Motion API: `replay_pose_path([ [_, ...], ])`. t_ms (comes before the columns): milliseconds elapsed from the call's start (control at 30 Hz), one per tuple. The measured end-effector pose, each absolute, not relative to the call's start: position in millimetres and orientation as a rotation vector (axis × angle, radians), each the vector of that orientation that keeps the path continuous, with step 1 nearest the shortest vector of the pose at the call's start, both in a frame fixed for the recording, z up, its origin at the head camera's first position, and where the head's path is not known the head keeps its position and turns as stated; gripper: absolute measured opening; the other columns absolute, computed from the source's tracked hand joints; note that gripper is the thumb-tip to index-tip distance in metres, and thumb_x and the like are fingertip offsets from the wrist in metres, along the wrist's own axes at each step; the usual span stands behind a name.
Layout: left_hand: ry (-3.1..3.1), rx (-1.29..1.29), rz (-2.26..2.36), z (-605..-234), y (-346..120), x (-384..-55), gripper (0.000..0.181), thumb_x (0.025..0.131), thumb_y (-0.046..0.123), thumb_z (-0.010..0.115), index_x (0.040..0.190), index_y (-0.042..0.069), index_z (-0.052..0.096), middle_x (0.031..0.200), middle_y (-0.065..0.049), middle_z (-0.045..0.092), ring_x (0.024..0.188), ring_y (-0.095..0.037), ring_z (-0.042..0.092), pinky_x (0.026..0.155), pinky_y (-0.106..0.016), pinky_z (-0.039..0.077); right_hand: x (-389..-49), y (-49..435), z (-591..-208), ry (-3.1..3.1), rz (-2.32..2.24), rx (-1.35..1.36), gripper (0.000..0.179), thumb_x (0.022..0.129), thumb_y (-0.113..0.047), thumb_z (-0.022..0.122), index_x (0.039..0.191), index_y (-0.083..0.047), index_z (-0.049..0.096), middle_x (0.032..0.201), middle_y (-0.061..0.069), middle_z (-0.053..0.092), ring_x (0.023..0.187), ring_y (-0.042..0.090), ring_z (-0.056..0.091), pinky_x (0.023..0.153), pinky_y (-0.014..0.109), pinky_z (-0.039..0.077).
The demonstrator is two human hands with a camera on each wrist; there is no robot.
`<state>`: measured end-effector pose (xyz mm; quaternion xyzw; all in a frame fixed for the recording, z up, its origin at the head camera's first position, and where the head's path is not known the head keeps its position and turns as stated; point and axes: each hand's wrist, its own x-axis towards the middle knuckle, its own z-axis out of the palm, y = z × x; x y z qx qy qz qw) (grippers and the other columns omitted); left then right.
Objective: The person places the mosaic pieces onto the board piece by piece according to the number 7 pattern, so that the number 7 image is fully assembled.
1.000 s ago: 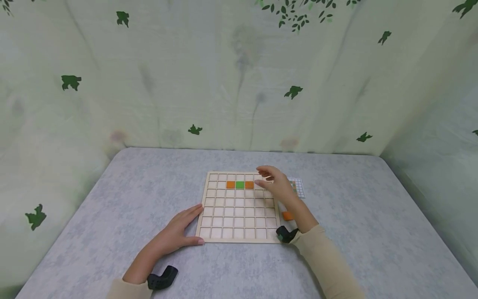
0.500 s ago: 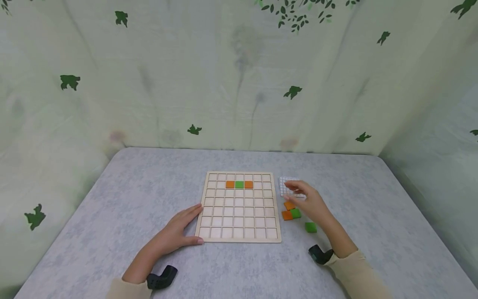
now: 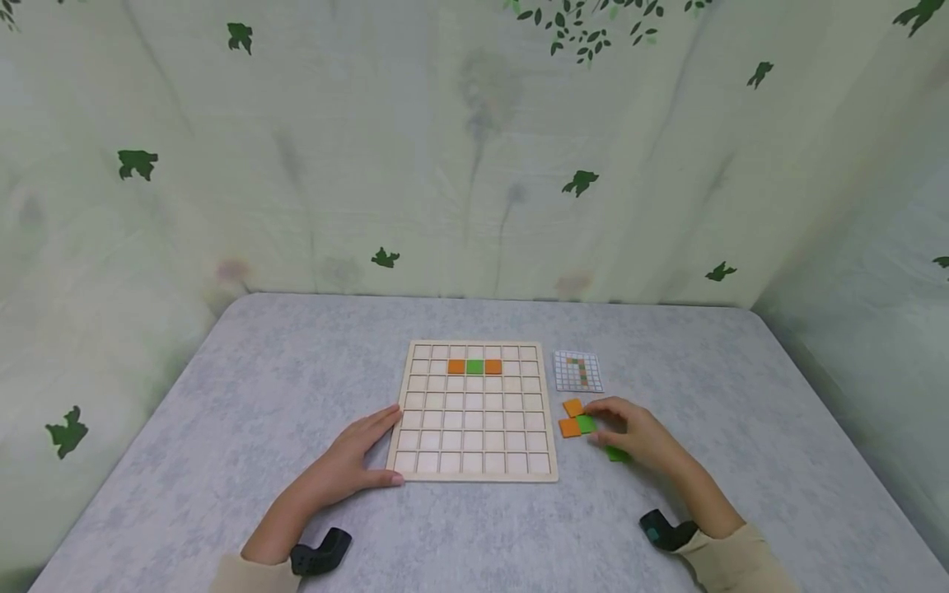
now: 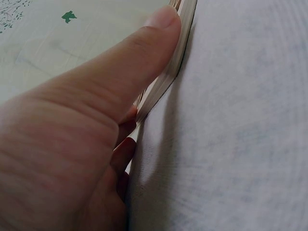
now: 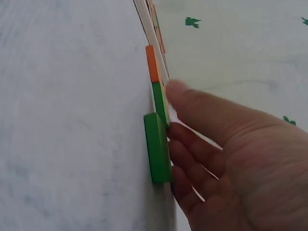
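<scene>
Left hand: thumb spread from fingers, both touching grid board at its left side, near corner. Board flat on tabletop, orange-green-orange row seated. Right of it: two orange tiles, pattern card beyond, two green tiles. Right hand: thumb and fingers apart at the greens; contact unclear.

The grid board lies on the counter; at its right, the pattern card lies behind loose tiles.

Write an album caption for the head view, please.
Left hand touching the edge of a grid board, right hand near loose green and orange tiles.
</scene>
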<state>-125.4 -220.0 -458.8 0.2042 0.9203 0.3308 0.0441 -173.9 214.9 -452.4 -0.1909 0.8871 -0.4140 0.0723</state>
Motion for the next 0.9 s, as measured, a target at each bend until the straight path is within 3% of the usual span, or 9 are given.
replay_pose_path([
  [500, 2.817, 0.628, 1.021, -459, -219, -124, 0.094, 0.068, 0.052, 0.070, 0.140, 0.005, 0.031, 0.144, -0.010, 0.027, 0.129, -0.035, 0.024, 0.099, -0.056, 0.020, -174, 207, -448, 2.750, -1.065, -0.593, 0.027, 0.078, -0.016, 0.071, 0.102, -0.007, 0.062, 0.100, 0.002, 0.056, 0.092, 0.019, 0.051, 0.081, 0.038, 0.044],
  [667, 2.819, 0.629, 1.019, -459, -219, -125, 0.094, 0.068, 0.052, 0.070, 0.140, 0.005, 0.031, 0.144, -0.010, 0.027, 0.129, -0.035, 0.024, 0.099, -0.055, 0.020, -178, 195, -436, 2.783, -1.112, -0.670, 0.029, 0.080, -0.013, 0.069, 0.106, -0.006, 0.061, 0.100, 0.002, 0.056, 0.088, 0.019, 0.052, 0.074, 0.035, 0.046],
  [900, 2.819, 0.625, 1.015, -459, -219, -124, 0.094, 0.068, 0.052, 0.070, 0.140, 0.006, 0.031, 0.144, -0.010, 0.027, 0.129, -0.035, 0.024, 0.099, -0.055, 0.020, -190, 163, -413, 2.832, -1.246, -0.828, 0.030, 0.081, -0.013, 0.068, 0.109, -0.009, 0.060, 0.100, 0.000, 0.057, 0.090, 0.021, 0.053, 0.073, 0.035, 0.047],
])
